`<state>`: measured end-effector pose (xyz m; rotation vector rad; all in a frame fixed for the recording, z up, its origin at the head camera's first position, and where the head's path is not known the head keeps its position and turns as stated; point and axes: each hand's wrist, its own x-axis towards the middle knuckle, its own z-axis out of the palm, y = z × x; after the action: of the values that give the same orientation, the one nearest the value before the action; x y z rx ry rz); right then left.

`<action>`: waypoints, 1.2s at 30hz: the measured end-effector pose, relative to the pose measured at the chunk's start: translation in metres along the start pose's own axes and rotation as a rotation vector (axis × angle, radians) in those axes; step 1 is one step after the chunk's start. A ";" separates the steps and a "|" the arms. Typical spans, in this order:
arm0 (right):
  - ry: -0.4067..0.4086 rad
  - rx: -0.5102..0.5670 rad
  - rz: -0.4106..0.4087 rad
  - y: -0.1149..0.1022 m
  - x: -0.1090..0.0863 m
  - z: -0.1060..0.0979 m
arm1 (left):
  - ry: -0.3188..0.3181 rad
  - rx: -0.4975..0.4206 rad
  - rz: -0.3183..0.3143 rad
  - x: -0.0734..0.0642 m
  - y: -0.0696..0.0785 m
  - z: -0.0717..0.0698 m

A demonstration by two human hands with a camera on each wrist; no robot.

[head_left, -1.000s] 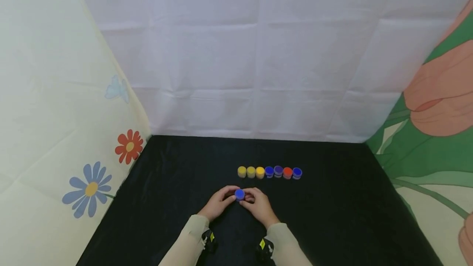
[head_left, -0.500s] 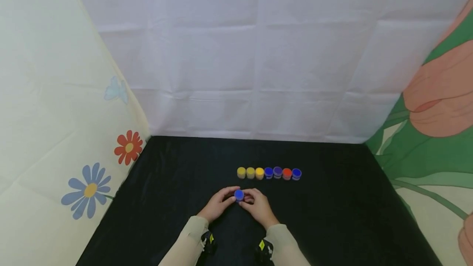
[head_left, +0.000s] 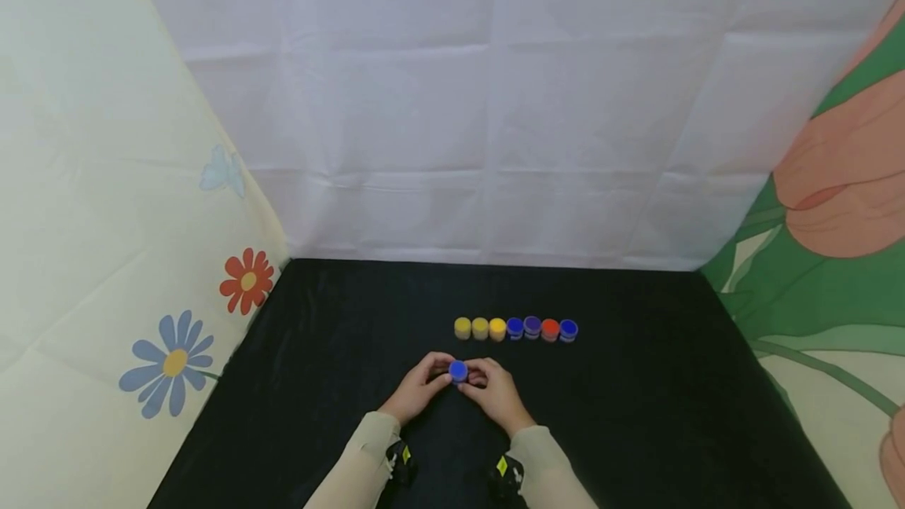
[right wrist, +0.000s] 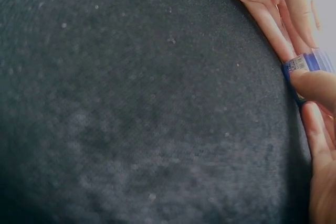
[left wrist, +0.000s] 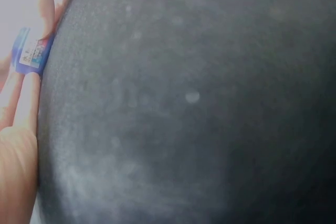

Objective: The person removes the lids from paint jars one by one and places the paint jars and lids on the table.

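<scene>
A small blue-lidded paint jar (head_left: 458, 371) stands between both hands near the middle of the black cloth. My left hand (head_left: 415, 393) pinches it from the left with thumb and fingers, while my right hand (head_left: 499, 396) holds its right side the same way. In the left wrist view the jar (left wrist: 32, 56) shows a printed label, partly covered by fingers. The right wrist view has the blue jar (right wrist: 315, 62) at its right edge, with a thumb over part of the label; its base looks down on the cloth.
Beyond the hands, slightly right, runs a row of several similar jars: yellow ones (head_left: 480, 328) at the left, then a blue jar (head_left: 514, 327), a purple jar (head_left: 532, 326), a red jar (head_left: 550, 329) and another blue jar (head_left: 569, 330). A white cloth backdrop (head_left: 488, 140) rises behind.
</scene>
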<state>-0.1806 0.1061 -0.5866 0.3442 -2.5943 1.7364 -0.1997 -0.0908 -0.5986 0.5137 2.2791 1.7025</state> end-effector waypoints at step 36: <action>-0.003 -0.031 0.015 0.001 0.002 0.000 | 0.012 -0.017 0.002 0.000 0.001 -0.001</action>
<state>-0.1823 0.1063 -0.5869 0.3278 -2.6294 1.6995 -0.1998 -0.0909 -0.5970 0.5040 2.2715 1.7291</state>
